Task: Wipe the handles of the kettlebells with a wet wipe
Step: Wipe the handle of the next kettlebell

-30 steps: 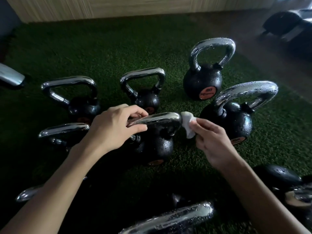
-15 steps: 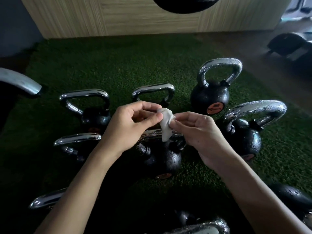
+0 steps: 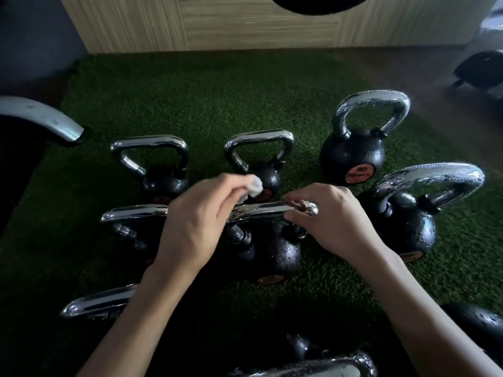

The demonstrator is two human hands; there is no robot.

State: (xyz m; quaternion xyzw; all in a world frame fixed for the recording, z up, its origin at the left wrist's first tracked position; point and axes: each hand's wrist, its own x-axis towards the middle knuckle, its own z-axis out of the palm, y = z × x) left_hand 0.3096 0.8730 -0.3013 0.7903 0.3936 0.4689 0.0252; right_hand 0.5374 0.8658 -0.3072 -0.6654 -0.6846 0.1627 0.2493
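Several black kettlebells with chrome handles stand on green turf. The middle kettlebell (image 3: 268,254) is right in front of me, its handle (image 3: 258,209) running left to right. My left hand (image 3: 196,221) holds a crumpled white wet wipe (image 3: 254,186) in its fingertips, just above the handle's left part. My right hand (image 3: 329,216) grips the right end of that handle. Beyond it stand the back middle kettlebell (image 3: 261,159), the back left kettlebell (image 3: 160,167) and the back right kettlebell (image 3: 356,148). At the right, another kettlebell (image 3: 408,213) has water drops on its handle.
The green turf (image 3: 206,104) ends at a wooden wall panel (image 3: 217,28) at the back. More chrome handles show at the lower left (image 3: 100,300), the bottom edge (image 3: 313,368) and the far left (image 3: 40,115). Dark equipment (image 3: 479,69) sits on the floor at the far right.
The wipe has passed from my right hand to my left hand. My right hand has dropped onto the right end of the middle handle. The view has tilted up a little.
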